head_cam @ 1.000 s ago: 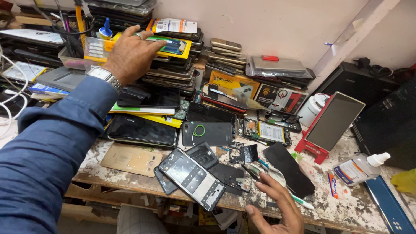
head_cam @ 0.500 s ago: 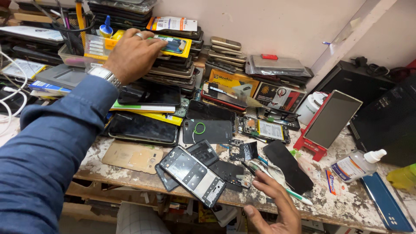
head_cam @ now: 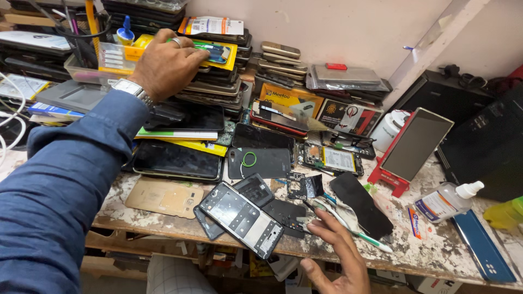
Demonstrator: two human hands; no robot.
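My left hand (head_cam: 166, 65), in a blue sleeve with a metal wristwatch, reaches to the back left and rests on a yellow and green package (head_cam: 218, 53) on top of a stack of phones and packages (head_cam: 212, 90). Its fingers lie flat on the package. My right hand (head_cam: 338, 256) hovers at the front edge of the bench with fingers spread, holding nothing, just right of an opened phone frame (head_cam: 239, 218) and small black parts (head_cam: 305, 186). A black phone screen (head_cam: 359, 204) lies beyond its fingertips.
The worn bench (head_cam: 436, 256) is crowded with phones, a tan back cover (head_cam: 163, 197), a dark tablet (head_cam: 174, 159), a phone on a red stand (head_cam: 414, 147), a clear squeeze bottle (head_cam: 447, 200), a white tub (head_cam: 389, 129) and a blue phone (head_cam: 485, 247). Black boxes (head_cam: 485, 136) stand at right.
My left hand has slid rightward along the top of the stack onto the yellow and green package. My right hand stays near the front edge, fingers spread.
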